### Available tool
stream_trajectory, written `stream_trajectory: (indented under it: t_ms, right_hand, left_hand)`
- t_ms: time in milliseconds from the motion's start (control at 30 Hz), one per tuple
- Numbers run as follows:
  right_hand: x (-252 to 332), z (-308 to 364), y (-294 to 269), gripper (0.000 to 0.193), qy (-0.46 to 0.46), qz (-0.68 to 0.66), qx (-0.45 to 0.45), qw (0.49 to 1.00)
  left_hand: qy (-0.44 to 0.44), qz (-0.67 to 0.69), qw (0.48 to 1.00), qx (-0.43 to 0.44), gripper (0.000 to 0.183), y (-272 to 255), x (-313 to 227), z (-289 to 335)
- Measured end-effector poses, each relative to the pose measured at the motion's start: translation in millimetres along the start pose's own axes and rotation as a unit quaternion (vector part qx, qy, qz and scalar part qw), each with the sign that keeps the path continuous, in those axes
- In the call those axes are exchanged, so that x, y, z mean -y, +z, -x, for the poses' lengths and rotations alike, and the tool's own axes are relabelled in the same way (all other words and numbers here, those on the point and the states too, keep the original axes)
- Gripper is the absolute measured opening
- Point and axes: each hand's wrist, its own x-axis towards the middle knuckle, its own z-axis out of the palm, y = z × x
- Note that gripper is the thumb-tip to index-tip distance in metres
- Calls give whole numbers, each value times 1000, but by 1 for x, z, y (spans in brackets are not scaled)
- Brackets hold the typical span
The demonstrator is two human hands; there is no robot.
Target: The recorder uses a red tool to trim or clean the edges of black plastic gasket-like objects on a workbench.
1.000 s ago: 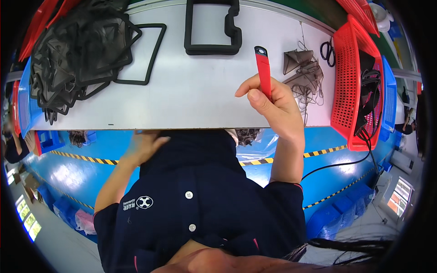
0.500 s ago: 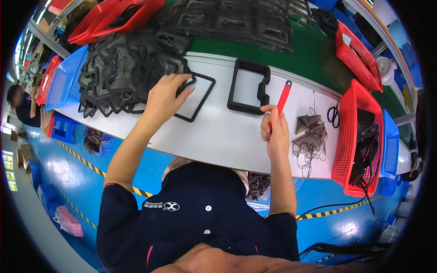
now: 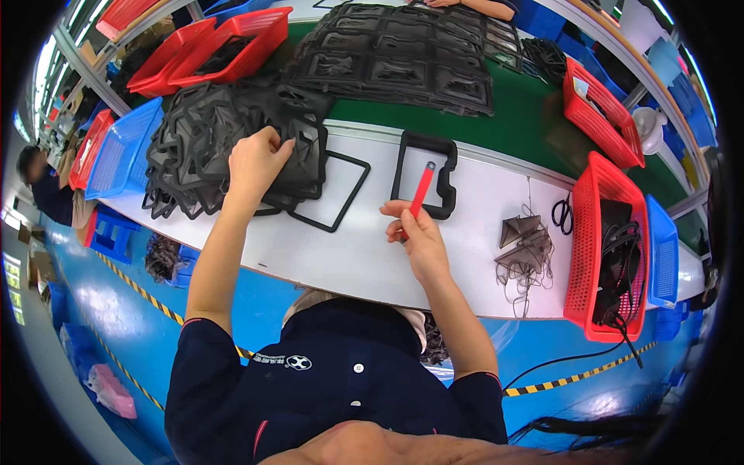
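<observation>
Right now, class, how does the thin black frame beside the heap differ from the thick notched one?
The thin frame has slim, straight sides; the thick frame has wider bars and a notched right side. The thin frame is partly covered by the heap, while the thick frame lies apart. Both are black, open-centred and on the white table.

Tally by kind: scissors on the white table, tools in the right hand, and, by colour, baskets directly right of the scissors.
Scissors: 1
Red tool: 1
Red basket: 1
Blue basket: 1
Total: 4
</observation>
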Motion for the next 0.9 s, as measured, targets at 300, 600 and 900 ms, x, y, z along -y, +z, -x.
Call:
stream_trajectory:
  t_ms: [300,600,900]
  right_hand:
    - [-17,-6,30,41,82,-75,27,993]
    - [1,49,19,48,47,29,-26,998]
    - [-4,64,21,35,29,100,-85,991]
  left_hand:
    - [-113,555,816,112,16,-13,-14,65]
    - [-134,576,791,155,13,13,-28,112]
    - [-200,656,702,192,18,31,-37,135]
